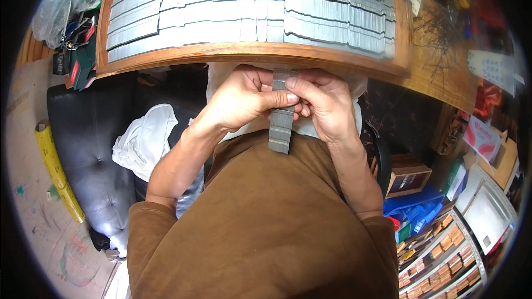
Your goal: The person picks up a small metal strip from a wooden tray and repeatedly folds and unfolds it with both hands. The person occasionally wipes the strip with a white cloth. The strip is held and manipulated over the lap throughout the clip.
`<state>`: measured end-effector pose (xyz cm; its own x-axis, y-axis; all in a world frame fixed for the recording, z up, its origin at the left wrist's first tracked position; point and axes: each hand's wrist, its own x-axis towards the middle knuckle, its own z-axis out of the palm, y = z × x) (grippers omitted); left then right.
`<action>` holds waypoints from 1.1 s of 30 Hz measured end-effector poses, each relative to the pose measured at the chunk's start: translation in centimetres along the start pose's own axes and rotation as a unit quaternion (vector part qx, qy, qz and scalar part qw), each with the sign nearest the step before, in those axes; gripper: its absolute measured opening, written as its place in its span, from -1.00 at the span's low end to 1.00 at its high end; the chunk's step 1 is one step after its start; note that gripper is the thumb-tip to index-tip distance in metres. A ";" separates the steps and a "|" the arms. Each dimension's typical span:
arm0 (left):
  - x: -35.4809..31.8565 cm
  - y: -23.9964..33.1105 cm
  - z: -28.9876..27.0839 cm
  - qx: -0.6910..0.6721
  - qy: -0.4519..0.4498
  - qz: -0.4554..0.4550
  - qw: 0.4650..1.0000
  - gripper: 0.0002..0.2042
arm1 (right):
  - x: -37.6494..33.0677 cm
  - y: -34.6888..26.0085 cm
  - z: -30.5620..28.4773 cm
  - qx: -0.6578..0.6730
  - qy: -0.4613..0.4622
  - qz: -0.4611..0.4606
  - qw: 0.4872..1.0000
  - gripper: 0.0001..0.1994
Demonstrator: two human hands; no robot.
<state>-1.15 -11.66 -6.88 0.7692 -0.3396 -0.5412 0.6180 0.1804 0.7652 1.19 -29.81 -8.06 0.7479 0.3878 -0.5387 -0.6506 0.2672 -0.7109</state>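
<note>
Between my two hands, in front of my body, is a narrow grey stack of thin metal pieces [281,133], held lengthwise toward me. My left hand [238,97] grips it from the left, its thumb lying across the middle. From the other side my right hand [328,102] pinches it, thumb pressed on the face a little higher up. Most of the other fingers are hidden behind the stack. Just beyond my hands is a wooden tray [221,53] packed with rows of similar thin grey metal pieces [216,5].
A black padded seat [91,155] stands at left with a crumpled white cloth [147,138] on it. A yellow roll [58,171] lies beside it. At right are a small wooden box [409,176], blue plastic [415,210] and a rack [443,260] of small wooden-looking blocks.
</note>
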 end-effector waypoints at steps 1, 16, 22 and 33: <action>0.0 -0.2 0.0 0.003 -0.003 0.003 1.000 -0.83 | -0.1 0.1 -0.1 -0.005 0.002 -0.002 1.000 -0.84; -0.3 1.3 0.4 -0.008 -0.031 -0.032 0.999 -0.82 | 0.0 -0.1 -0.4 -0.030 -0.015 -0.041 0.999 -0.83; -0.2 0.8 0.3 -0.025 -0.029 -0.035 0.999 -0.82 | 0.1 0.0 -0.7 -0.019 -0.025 -0.040 0.999 -0.81; -0.4 1.1 0.4 -0.020 -0.027 -0.031 0.999 -0.81 | -0.2 0.2 -0.3 0.000 0.016 -0.044 0.999 -0.85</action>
<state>-0.82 -11.67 -5.68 0.7198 -0.3998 -0.5675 0.6713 0.1927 0.7157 0.95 -30.13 -8.29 0.8061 0.3338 -0.4886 -0.5822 0.2997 -0.7558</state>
